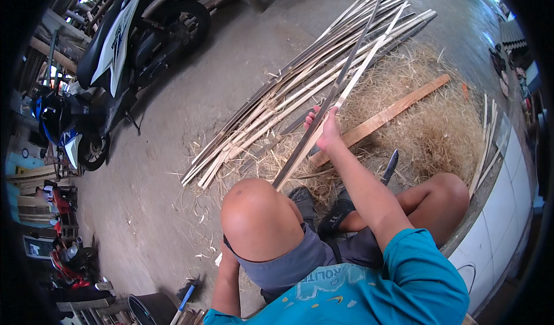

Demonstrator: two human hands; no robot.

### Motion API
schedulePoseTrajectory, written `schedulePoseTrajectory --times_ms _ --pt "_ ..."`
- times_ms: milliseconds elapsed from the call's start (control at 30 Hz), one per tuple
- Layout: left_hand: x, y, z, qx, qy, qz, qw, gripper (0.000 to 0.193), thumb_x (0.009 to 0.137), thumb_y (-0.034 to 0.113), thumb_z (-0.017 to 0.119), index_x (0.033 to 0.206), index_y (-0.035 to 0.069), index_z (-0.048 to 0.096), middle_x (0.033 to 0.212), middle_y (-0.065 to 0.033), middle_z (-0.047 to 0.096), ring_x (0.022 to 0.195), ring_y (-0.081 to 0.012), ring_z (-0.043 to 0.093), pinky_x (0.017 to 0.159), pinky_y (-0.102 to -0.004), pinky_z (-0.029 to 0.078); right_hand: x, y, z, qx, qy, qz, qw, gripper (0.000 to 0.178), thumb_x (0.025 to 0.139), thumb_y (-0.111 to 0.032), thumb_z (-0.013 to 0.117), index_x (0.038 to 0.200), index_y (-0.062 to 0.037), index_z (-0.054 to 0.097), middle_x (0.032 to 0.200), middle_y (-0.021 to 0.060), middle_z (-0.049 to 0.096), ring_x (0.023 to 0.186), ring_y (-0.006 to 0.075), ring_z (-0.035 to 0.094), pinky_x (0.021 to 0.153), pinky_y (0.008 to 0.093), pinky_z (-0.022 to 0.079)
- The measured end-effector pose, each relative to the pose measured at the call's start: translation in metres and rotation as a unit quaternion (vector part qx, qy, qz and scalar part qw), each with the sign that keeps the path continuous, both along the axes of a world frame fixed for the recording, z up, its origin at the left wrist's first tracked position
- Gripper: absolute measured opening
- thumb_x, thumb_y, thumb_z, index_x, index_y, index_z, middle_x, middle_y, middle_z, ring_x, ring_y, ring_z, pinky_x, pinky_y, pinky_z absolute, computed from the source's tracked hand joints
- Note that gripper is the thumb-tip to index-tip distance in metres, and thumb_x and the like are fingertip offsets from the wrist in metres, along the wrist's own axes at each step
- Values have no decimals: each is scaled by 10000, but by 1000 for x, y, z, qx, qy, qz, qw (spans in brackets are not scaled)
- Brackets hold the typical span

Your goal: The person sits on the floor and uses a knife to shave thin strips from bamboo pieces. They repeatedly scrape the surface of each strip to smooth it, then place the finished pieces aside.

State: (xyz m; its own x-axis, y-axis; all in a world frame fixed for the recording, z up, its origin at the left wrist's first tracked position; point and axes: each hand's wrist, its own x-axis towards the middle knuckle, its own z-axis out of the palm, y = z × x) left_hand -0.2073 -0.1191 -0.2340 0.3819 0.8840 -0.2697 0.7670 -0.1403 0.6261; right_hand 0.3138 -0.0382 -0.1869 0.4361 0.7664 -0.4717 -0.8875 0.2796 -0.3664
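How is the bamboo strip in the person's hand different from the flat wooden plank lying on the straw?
The bamboo strip is thin, narrow and grey-pale; the wooden plank is wider, thicker and orange-brown. The strip is gripped by the right hand and runs from beside the knee to the far end of the bundle of strips; the plank lies loose on the straw, untouched. The strip looks longer than the plank. Both are long, straight and point roughly the same way.

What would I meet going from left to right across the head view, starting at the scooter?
Parked scooter → bare concrete floor → pile of bamboo strips → right hand gripping bamboo slats → wooden plank on the straw shavings → white wall.
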Motion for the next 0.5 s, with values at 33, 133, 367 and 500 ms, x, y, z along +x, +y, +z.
schedulePoseTrajectory --times_ms 33,133,367,500 --pt "0 -1 1 1 0 2 1000 276 814 309 700 923 68 621 730 -194 649 708 -380 644 624 -455 491 -4 2 6 -14 7 -4 1000 682 1006 -658 252 1237 -85 540 899 77 582 798 214 608 803 406 534" --pt "-1 0 0 -1 2 0 1000 277 814 311 700 922 69 620 730 -195 649 713 -386 644 627 -459 492 1 4 4 16 10 6 1000 653 1015 -637 269 1270 -96 528 899 82 577 811 216 609 818 408 531" --pt "-3 0 -1 -3 1 2 1000 281 812 316 701 919 70 617 733 -197 649 724 -399 645 634 -466 494 3 3 -4 109 90 30 989 607 1014 -640 297 1161 -108 549 688 -49 432 565 86 417 558 275 418" --pt "0 -2 -2 -3 2 4 1000 283 811 318 701 917 71 615 734 -198 650 730 -406 646 639 -471 495 4 1 7 190 97 55 975 664 981 -695 311 1068 -99 591 593 -81 332 476 55 304 467 239 304"
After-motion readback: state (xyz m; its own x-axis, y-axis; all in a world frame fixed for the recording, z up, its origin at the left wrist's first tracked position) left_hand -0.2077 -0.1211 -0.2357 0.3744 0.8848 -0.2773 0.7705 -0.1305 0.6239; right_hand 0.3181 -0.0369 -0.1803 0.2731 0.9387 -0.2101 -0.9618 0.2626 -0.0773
